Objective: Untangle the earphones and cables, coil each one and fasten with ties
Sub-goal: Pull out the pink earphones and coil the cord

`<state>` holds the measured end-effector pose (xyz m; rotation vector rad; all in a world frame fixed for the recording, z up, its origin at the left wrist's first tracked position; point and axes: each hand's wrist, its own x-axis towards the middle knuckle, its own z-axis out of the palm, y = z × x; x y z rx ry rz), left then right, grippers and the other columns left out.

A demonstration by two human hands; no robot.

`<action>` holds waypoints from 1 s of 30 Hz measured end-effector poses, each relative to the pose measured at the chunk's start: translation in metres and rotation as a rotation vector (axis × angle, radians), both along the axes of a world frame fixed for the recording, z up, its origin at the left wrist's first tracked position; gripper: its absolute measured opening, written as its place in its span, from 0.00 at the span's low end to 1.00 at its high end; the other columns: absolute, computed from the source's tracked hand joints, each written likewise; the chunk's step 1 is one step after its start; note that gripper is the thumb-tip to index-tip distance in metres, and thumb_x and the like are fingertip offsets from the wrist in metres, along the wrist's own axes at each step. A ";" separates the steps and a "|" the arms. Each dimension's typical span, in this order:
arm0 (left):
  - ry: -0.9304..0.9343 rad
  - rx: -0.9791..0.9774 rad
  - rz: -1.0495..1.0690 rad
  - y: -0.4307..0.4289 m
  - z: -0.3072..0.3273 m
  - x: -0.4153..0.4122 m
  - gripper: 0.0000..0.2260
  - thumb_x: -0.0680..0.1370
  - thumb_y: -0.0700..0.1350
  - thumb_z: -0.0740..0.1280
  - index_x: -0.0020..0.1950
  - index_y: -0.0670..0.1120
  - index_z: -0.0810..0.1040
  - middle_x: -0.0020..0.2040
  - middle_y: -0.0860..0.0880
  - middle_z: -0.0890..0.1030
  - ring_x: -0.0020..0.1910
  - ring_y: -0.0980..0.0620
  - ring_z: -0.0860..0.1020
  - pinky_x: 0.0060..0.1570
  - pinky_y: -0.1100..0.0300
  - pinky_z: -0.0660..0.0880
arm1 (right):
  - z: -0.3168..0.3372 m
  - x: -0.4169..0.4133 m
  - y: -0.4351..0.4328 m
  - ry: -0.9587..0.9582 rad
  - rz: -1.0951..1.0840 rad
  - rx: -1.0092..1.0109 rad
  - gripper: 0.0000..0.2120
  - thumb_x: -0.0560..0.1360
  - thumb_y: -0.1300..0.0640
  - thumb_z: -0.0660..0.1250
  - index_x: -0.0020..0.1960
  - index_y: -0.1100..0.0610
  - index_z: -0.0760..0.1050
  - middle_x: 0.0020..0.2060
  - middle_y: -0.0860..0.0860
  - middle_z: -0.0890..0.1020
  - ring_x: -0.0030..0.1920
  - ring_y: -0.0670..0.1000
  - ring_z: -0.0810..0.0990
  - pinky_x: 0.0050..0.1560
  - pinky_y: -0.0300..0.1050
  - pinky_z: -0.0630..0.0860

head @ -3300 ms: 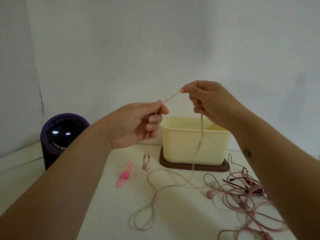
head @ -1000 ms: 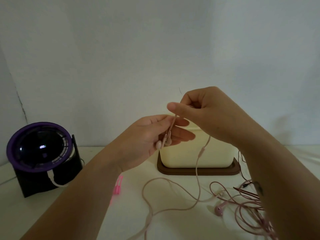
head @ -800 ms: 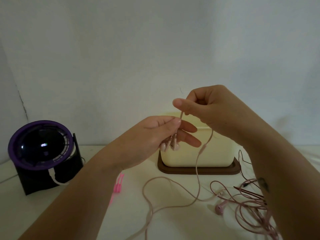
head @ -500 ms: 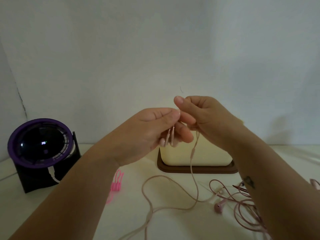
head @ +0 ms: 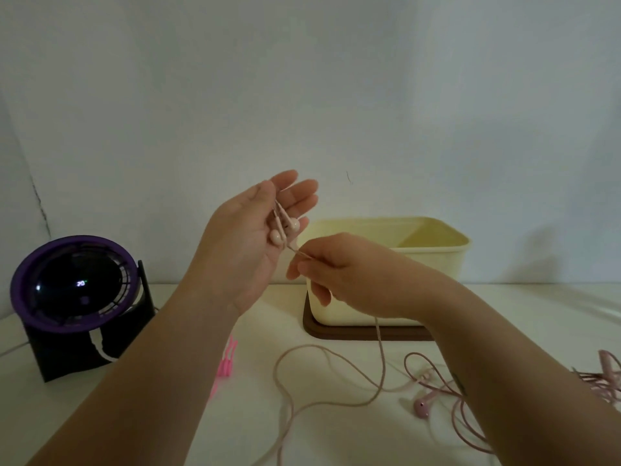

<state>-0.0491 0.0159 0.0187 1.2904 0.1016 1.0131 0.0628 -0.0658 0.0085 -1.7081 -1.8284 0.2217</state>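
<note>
Earphones (head: 284, 230): we hold both buds in the raised left hand (head: 248, 253), thumb pinching their stems; the right hand (head: 346, 277) pinches the cord (head: 380, 351) just below, the rest trailing on the table (head: 188, 432). Coiling appears to be starting. Next, we wind the cord round the left fingers (head: 302, 193) in even loops.

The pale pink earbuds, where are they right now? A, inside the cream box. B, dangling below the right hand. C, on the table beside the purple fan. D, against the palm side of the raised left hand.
D: both earbuds rest against the open-fingered left hand, their stems pinned under its thumb, while the right hand pinches their cable just below them.
</note>
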 end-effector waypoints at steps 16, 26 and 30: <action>0.666 0.842 0.361 -0.007 -0.016 0.000 0.15 0.82 0.50 0.52 0.41 0.54 0.75 0.38 0.61 0.82 0.33 0.57 0.74 0.40 0.58 0.73 | 0.026 0.011 -0.028 -0.214 -0.236 0.217 0.08 0.75 0.45 0.65 0.40 0.48 0.77 0.22 0.44 0.70 0.23 0.40 0.69 0.26 0.32 0.62; 0.560 0.369 -0.335 -0.004 0.002 -0.023 0.16 0.76 0.51 0.56 0.40 0.49 0.82 0.27 0.51 0.73 0.31 0.54 0.76 0.61 0.46 0.72 | 0.020 0.017 -0.019 0.516 0.121 0.324 0.15 0.66 0.42 0.67 0.32 0.54 0.75 0.24 0.47 0.66 0.28 0.49 0.61 0.32 0.40 0.61; 0.538 0.269 -0.467 -0.006 -0.001 -0.019 0.15 0.75 0.51 0.59 0.44 0.44 0.83 0.28 0.51 0.70 0.30 0.54 0.75 0.56 0.49 0.77 | 0.014 0.014 -0.011 0.649 0.133 0.368 0.16 0.66 0.43 0.68 0.30 0.54 0.72 0.22 0.46 0.66 0.26 0.47 0.61 0.31 0.41 0.61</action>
